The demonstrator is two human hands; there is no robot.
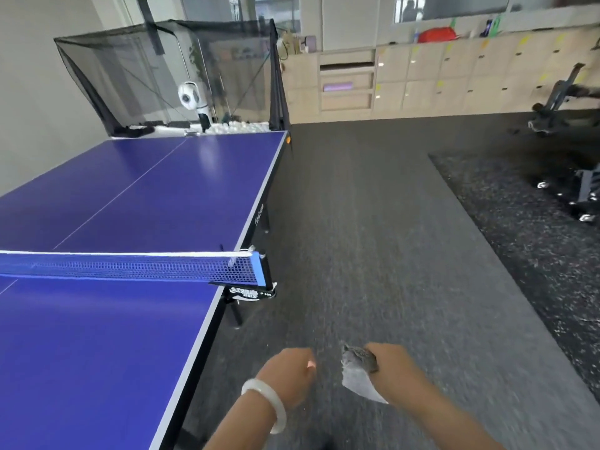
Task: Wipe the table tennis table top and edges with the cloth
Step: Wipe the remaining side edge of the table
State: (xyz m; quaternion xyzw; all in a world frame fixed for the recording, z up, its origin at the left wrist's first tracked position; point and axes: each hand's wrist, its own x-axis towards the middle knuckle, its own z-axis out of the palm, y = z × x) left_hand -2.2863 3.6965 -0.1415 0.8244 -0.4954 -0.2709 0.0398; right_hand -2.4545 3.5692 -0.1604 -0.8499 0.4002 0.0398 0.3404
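The right hand (394, 373) grips the bunched cloth (358, 368) at six o'clock, clear of the table (97, 352) at nine, probably carried toward an unwiped edge, while the left hand (289, 375) hangs loosely curled and empty.

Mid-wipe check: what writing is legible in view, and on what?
"P 104": white print on the black net clamp of the blue table tennis table.
White logo beside it: too blurred to read.
White lettering on the table's black side rail: too blurred to read.
Yellow notes on the beige wooden lockers: too small to read.
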